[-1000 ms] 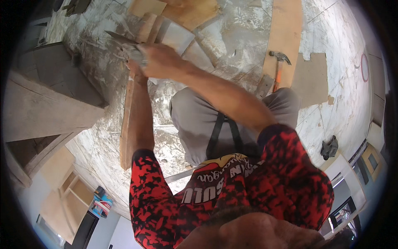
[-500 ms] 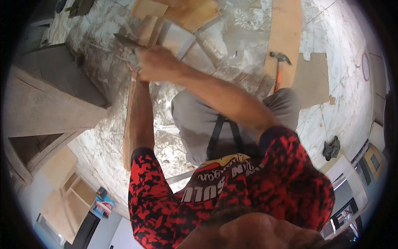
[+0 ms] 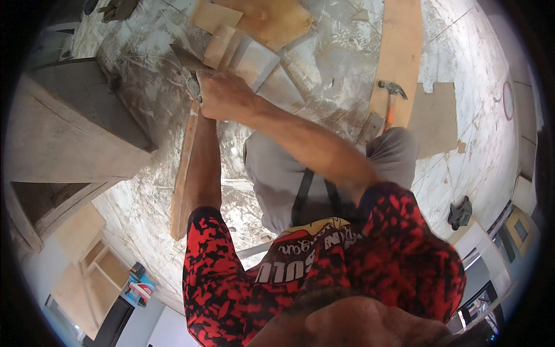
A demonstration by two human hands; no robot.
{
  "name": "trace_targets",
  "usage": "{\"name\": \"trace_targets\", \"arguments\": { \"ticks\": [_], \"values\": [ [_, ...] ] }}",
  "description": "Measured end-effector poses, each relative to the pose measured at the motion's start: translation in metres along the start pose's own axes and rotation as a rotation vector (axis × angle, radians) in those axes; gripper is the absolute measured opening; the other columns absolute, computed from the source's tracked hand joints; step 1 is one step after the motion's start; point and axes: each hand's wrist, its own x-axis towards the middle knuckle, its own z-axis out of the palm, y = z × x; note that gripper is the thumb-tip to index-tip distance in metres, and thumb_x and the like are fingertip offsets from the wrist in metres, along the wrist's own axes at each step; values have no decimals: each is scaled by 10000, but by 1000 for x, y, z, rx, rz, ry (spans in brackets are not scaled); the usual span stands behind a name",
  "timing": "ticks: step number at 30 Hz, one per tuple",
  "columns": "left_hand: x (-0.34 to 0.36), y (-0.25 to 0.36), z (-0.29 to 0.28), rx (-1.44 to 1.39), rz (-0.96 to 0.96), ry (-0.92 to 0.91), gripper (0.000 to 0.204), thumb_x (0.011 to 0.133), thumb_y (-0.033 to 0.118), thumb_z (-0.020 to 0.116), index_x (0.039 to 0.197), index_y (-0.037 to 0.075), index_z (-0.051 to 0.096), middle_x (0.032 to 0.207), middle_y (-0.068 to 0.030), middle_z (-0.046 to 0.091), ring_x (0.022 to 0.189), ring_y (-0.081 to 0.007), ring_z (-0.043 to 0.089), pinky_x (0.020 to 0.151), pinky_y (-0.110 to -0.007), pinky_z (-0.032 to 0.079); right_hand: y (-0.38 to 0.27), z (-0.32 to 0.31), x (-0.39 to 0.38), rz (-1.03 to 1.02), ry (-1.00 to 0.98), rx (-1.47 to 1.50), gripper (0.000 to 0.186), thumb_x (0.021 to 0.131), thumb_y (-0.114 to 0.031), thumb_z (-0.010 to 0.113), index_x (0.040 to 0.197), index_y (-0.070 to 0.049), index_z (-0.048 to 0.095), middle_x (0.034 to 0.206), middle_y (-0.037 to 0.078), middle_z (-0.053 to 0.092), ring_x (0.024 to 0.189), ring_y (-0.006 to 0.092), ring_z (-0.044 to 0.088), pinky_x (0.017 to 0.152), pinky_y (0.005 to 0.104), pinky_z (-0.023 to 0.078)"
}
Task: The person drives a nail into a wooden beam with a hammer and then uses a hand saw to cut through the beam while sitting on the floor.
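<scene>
My right hand is closed around a tool whose dark, flat, tapering blade points away to the upper left. The exact kind of tool is unclear. My left forearm reaches up to the same spot, but its hand is mostly hidden behind the right one. Something greyish-white shows beside my right knuckles; I cannot make out what it is. A long, narrow wooden strip runs along the left side of my left forearm, its far end at my hands.
A claw hammer with an orange handle lies on a long board to the right, beside a grey-brown sheet. Wood pieces lie ahead on the dusty floor. A wooden structure stands close on the left.
The view has shifted slightly, bringing floor objects a little lower. My hands stay together, and the dark blade now slopes more steeply. My right hand keeps its grip.
</scene>
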Motion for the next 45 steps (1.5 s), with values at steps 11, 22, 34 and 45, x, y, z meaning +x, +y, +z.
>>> {"name": "trace_targets", "arguments": {
  "ticks": [11,22,34,45],
  "values": [
    [-19,-23,-14,60,-120,-312,793,793,443,669,1316,-83,385,1288,-213,500,1196,-394,492,959,-580,367,76,18,-113,-302,296,361,686,749,-70,638,1397,-74,412,1138,202,627,974,346,646,794,401,531],
    [-10,9,-35,-60,-160,-226,855,791,455,666,1383,-72,345,1376,-224,442,1256,-381,446,1003,-579,337,92,-9,-207,-163,176,378,762,772,-13,608,1466,-107,308,1363,189,504,1210,338,534,997,406,454],
    [-14,2,-29,-266,-200,-183,613,828,351,620,1238,-69,443,1157,-215,549,1122,-389,528,895,-575,413,84,6,-180,-223,236,381,768,748,-33,662,1448,-83,350,1314,208,537,1187,368,548,968,419,477],
    [-17,-1,3,-105,-7,-75,637,776,302,662,1234,-75,431,1137,-181,538,1113,-372,512,850,-588,399,38,28,-20,-109,201,246,613,761,-59,602,1348,-48,429,1081,221,627,944,419,605,778,510,484]
  ]
}}
